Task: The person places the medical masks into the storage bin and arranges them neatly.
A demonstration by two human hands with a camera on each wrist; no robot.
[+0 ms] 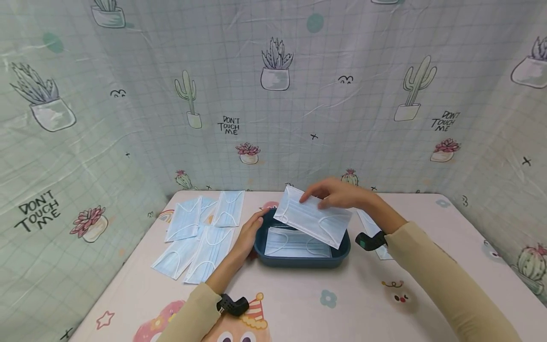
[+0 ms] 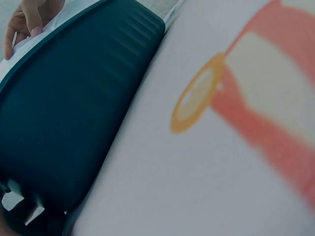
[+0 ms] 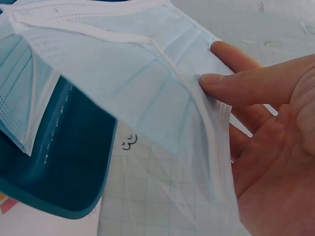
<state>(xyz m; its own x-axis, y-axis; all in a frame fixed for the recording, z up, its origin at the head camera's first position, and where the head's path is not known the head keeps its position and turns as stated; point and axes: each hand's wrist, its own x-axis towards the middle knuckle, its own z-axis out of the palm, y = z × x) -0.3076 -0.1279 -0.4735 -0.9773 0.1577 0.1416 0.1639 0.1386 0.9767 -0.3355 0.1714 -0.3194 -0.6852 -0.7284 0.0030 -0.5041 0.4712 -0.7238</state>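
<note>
1. Sleeves (image 1: 453, 285) are nearest, by the bench's (image 1: 354, 304) near edge.
2. Right hand (image 1: 335, 192) pinches the top mask (image 1: 316, 213), tilted over the box (image 1: 299, 262). Left hand (image 1: 248, 235) touches the box's left rim; I can't tell if its fingers curl.
3. Dropped crooked, the top mask could bend on the right rim. Its loop could snag the mask inside (image 1: 295, 244).
4. Side masks (image 1: 213, 247) crowd the left edge; more room lies by the near right corner.

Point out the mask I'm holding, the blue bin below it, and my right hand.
Held mask (image 1: 311, 221): head view, on its pleated middle.
Blue bin (image 1: 299, 262): head view, on its near outer wall.
Right hand (image 1: 338, 194): head view, on the back of the hand.
</note>
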